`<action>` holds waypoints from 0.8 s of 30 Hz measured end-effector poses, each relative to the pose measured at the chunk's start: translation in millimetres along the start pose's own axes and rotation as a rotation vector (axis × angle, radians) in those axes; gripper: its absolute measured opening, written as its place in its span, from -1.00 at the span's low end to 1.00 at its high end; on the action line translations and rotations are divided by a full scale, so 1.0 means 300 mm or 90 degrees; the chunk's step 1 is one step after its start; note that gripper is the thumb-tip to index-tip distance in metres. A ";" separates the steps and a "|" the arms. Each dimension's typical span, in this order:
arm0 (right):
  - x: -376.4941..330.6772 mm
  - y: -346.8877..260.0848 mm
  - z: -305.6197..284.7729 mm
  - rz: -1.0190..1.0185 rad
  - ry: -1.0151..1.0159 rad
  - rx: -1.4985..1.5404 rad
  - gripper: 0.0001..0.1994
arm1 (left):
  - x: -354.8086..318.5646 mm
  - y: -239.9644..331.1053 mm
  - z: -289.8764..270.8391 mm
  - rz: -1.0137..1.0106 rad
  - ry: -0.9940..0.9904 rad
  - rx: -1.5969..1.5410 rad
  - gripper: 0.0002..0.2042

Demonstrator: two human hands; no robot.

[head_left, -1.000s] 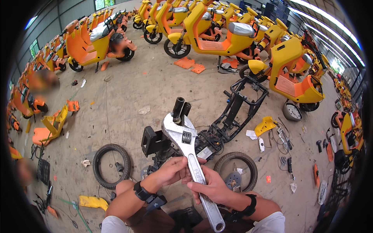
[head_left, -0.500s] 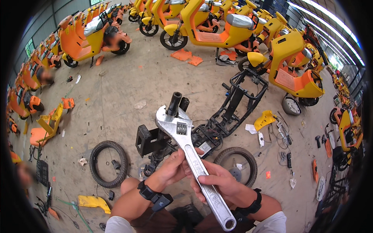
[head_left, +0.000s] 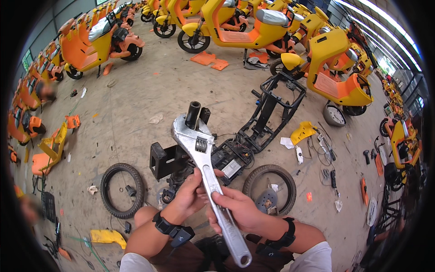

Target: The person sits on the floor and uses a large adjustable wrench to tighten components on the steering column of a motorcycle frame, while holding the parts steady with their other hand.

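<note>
A large silver adjustable wrench [head_left: 210,176] slants up across the middle, its jaw end far and its holed end near me. My right hand [head_left: 241,209] is closed around the handle, thumb lying on top. My left hand [head_left: 186,199] grips the wrench farther up, with fingertips showing past its right side. At the jaws stands a black tube [head_left: 193,113], with a second dark piece [head_left: 205,116] beside it; whether the jaws clamp the tube I cannot tell. Behind lies a stripped black scooter frame [head_left: 269,113], its front bracket [head_left: 164,159] partly hidden by the wrench.
Two loose tyres [head_left: 108,199] [head_left: 292,195] lie left and right of my hands. Yellow panels [head_left: 108,236] [head_left: 303,131], cables [head_left: 322,147] and orange scraps litter the concrete floor. Rows of yellow and orange scooters [head_left: 247,36] stand behind. A grey clog [head_left: 266,199] shows near the right tyre.
The wrench and both hands have shifted slightly left in view, and so has the whole scene. My grip looks the same.
</note>
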State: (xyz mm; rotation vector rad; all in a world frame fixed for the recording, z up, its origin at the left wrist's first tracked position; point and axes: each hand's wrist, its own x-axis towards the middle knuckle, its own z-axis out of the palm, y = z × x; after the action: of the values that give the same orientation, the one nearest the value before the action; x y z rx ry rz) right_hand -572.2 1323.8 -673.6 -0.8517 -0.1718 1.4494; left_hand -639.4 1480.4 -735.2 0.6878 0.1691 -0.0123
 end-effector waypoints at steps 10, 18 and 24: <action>0.032 0.022 0.061 -0.014 0.003 -0.068 -0.70 | -0.046 0.020 0.007 -0.010 0.031 0.050 -0.32; -0.034 -0.054 0.047 0.013 0.047 -0.147 -0.73 | -0.054 0.029 0.042 -0.017 -0.100 0.068 -0.34; -0.048 -0.078 0.047 0.048 0.059 -0.140 -0.72 | -0.051 0.024 0.051 -0.010 -0.093 0.070 -0.35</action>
State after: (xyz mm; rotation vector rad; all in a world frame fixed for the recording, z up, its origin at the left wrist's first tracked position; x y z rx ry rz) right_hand -564.3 1318.7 -644.3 -1.1121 -0.2353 1.4755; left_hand -651.8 1475.6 -716.5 0.7924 0.0329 -0.0875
